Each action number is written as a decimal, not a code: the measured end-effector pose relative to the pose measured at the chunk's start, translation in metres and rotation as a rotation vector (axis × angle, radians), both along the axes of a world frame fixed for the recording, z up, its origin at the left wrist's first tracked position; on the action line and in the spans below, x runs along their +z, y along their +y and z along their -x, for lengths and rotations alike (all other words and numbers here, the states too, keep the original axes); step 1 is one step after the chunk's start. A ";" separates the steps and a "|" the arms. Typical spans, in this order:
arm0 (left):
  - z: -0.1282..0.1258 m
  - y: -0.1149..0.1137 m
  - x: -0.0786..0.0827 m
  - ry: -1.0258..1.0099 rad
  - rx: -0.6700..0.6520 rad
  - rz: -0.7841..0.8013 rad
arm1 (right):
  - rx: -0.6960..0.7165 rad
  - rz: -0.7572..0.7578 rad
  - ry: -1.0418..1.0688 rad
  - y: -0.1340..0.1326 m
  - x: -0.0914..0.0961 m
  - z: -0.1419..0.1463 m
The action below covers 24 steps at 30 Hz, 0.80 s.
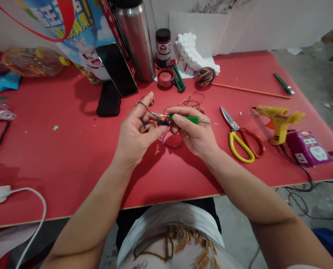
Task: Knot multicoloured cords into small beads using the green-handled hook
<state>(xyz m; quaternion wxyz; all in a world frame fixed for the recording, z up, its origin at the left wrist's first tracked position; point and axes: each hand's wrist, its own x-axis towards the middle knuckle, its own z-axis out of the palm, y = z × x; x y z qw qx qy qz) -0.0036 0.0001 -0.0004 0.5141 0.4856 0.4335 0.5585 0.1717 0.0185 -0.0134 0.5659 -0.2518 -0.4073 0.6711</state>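
Between finger and thumb of my left hand [138, 134] is a small dark, multicoloured piece of crocheted yarn [163, 122], with a strand looped over the raised index finger. My right hand [193, 130] is closed around the green handle of a crochet hook [191, 119]. The metal tip of the hook meets the yarn piece; a thin metal end also sticks out behind the handle. Loose strands of orange and purple yarn [193, 101] lie on the table behind my hands and run below them. A ball of multicoloured yarn [205, 77] sits farther back.
Scissors [235, 130], a yellow glue gun [280, 117] and a purple box [309, 147] lie to the right on the red table [71, 160]. An orange stick [252, 90] lies behind them. At the back stand a phone [117, 70], a steel flask [137, 41] and a dark jar [163, 48].
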 end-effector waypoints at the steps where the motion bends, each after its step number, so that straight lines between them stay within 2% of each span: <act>1: 0.001 0.000 -0.001 0.009 -0.007 -0.012 | 0.001 -0.002 0.008 0.000 0.000 0.000; 7: 0.009 0.001 0.001 0.096 -0.078 -0.069 | 0.004 0.005 0.034 0.001 0.003 -0.003; 16: 0.008 -0.002 0.011 0.219 0.105 -0.167 | -0.033 0.023 0.035 0.002 0.006 -0.003; 20: 0.009 0.002 0.007 0.213 0.091 -0.081 | -0.072 0.033 0.016 0.003 0.007 -0.004; 24: 0.009 0.006 0.004 0.088 -0.082 0.129 | -0.103 0.031 -0.008 0.004 0.011 -0.006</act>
